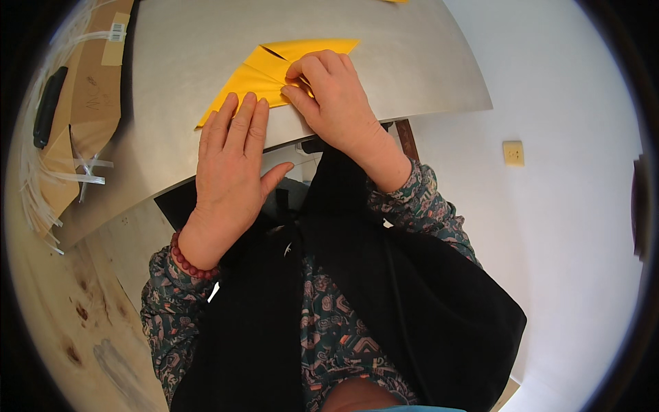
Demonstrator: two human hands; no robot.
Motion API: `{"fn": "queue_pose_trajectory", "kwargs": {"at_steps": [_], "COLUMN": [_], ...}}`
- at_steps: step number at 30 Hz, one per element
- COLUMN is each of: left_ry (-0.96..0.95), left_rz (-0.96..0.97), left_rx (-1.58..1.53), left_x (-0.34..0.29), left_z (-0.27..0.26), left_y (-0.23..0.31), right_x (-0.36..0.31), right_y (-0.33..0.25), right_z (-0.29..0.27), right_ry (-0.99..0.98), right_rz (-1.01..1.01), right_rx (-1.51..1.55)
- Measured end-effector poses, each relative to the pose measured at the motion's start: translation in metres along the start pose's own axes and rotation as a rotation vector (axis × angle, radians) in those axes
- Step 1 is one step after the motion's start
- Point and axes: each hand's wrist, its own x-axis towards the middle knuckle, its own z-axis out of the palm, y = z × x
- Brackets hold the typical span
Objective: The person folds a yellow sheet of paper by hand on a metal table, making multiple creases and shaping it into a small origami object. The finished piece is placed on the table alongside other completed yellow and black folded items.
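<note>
A folded yellow sheet (241, 77), thin and creased, lies at the near edge of the grey table; whether it is cloth or paper I cannot tell. A dark slit shows between its layers near the top fold. My left hand (232, 161) lies flat with its fingers stretched, the fingertips on the sheet's near left part and the thumb out to the side. On the sheet's right part, my right hand (336, 96) is closed, thumb and fingers pinching the yellow material near its front edge. The pinched bit is partly hidden by the fingers.
At the left of the smooth grey table (192, 34) is an opened brown cardboard box (99, 89), with clear plastic strips (79, 175) hanging out and a black marker-like object (50, 108) on it. Another yellow scrap (395, 1) shows at the far edge. A white wall with an outlet (513, 153) stands right.
</note>
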Motion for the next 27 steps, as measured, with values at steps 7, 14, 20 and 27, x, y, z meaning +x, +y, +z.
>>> {"fn": "queue_pose_trajectory", "kwargs": {"at_steps": [7, 14, 20, 27], "left_ry": [0.014, -0.005, 0.017, 0.047], "left_rz": [0.014, 0.000, 0.022, 0.033], "left_rx": [0.050, 0.108, 0.141, 0.172], "left_x": [-0.003, -0.002, 0.001, 0.013], "left_z": [0.003, 0.006, 0.005, -0.002], "left_y": [-0.006, -0.010, -0.006, 0.005], "right_x": [-0.001, -0.033, -0.049, -0.040], "right_y": [-0.005, -0.034, -0.013, -0.019], "right_z": [-0.013, -0.009, -0.040, -0.034], "right_ry": [0.020, -0.121, -0.129, -0.087], "right_rz": [-0.065, -0.234, -0.217, -0.248], "right_rx": [0.041, -0.118, -0.258, -0.236]}}
